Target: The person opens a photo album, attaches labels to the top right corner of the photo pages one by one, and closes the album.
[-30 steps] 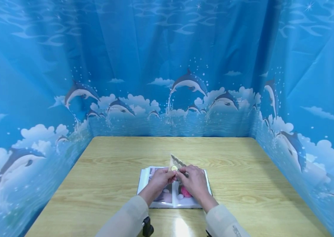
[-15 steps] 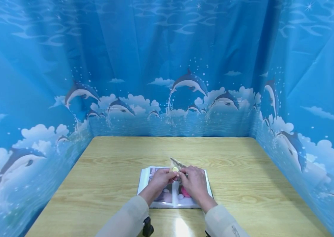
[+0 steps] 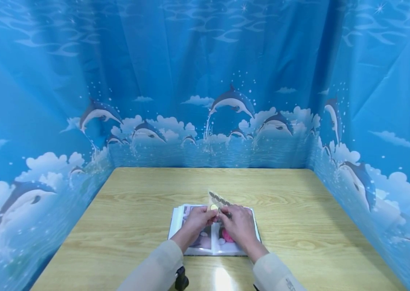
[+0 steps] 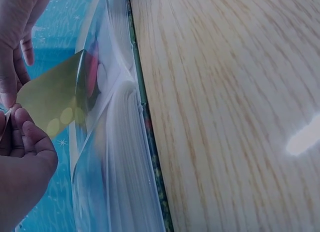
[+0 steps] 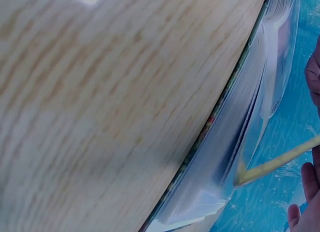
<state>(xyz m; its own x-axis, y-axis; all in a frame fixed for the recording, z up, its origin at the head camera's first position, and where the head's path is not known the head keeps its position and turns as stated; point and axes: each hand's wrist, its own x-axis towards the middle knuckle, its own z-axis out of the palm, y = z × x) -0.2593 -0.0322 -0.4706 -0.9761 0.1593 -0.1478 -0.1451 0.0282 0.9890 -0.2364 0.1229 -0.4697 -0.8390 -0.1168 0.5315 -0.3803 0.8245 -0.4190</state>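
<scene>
A photo album lies open on the table. Over its middle, both hands hold a bent, pale yellow sticker sheet with round gold spots in rows. My left hand pinches the sheet between thumb and fingers, beside a round yellow sticker. The right hand comes in from the other side, its thumb and index finger pinching the sheet by the same spot. In the left wrist view, one corner of the sheet hangs close over the clear album page. Fingers partly hide the pinched area.
The wooden table stretches out around the album. Blue curtains printed with dolphins stand behind it and along both sides. A small black object shows at the left sleeve.
The sheet's far edge tipped down, then rose slightly again between the hands. Both hands stay almost in place over the album.
</scene>
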